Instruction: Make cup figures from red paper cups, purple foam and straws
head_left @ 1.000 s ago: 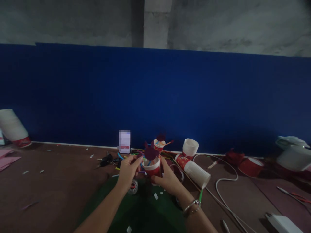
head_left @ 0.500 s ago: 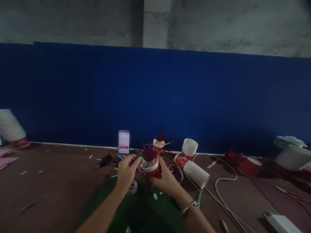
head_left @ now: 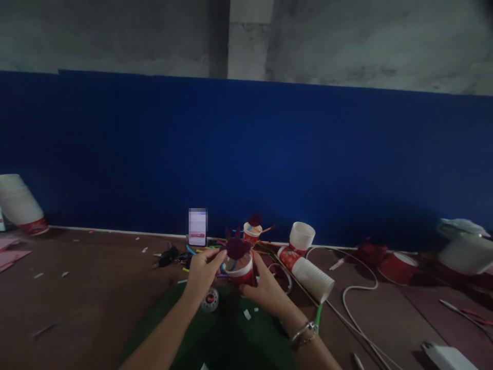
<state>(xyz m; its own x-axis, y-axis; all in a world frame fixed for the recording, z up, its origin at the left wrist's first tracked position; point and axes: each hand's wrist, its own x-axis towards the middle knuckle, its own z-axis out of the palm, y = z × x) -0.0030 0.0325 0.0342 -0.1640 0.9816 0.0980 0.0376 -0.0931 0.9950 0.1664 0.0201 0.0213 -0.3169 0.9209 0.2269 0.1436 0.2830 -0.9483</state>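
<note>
A: What is held in the grip?
B: A red-and-white paper cup (head_left: 242, 276), at the lower centre of the frame, is clasped by the right hand (head_left: 266, 287). The left hand (head_left: 203, 270) is placed at its rim; whether anything is pinched there cannot be told.
A: Which step seems in hand?
B: The dark cutout (head_left: 238, 248) above the cup is apparently being adjusted. Next, a steady cup and a light touch would be called for.
A: And farther out?
B: A similar decorated cup (head_left: 251, 238) is seen just behind; stacked cups (head_left: 313, 278) are laid rightward on the desk (head_left: 96, 288).
</note>
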